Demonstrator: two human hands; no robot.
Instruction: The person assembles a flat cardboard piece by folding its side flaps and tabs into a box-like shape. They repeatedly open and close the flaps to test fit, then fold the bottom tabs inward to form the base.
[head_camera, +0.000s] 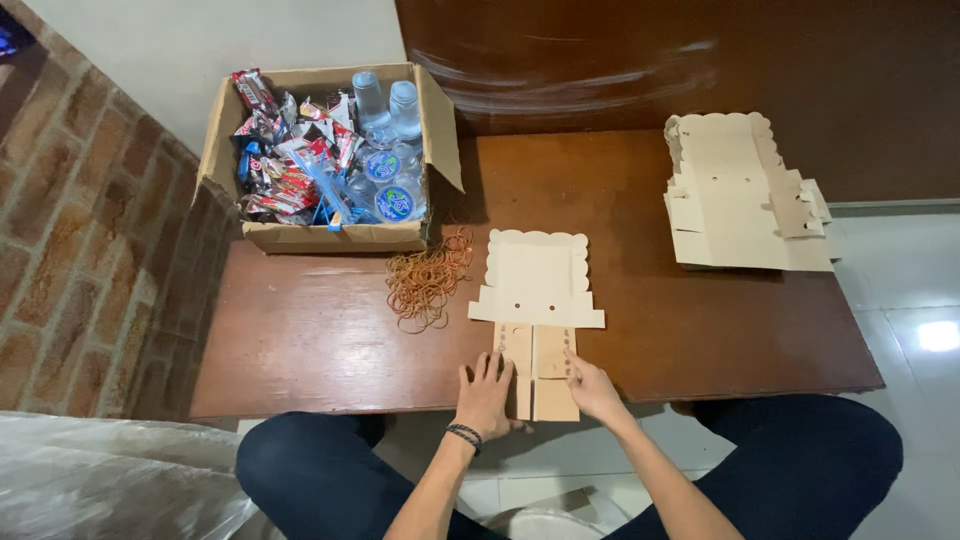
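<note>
Scalloped flat cardboard blank, matte beige

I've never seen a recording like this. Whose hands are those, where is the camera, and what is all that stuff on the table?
There is no machine here: a seated person wears a camera on the head, so this single picture looks down at their own hands. The left hand and the right hand both press on the near end of a flat cardboard cutout with a scalloped far edge, lying on a wooden table. Beside it lies a loose pile of rubber bands. Behind that stands an open carton holding wrapped snacks and sealed water cups. At the far right sits a stack of similar cutouts.
</note>
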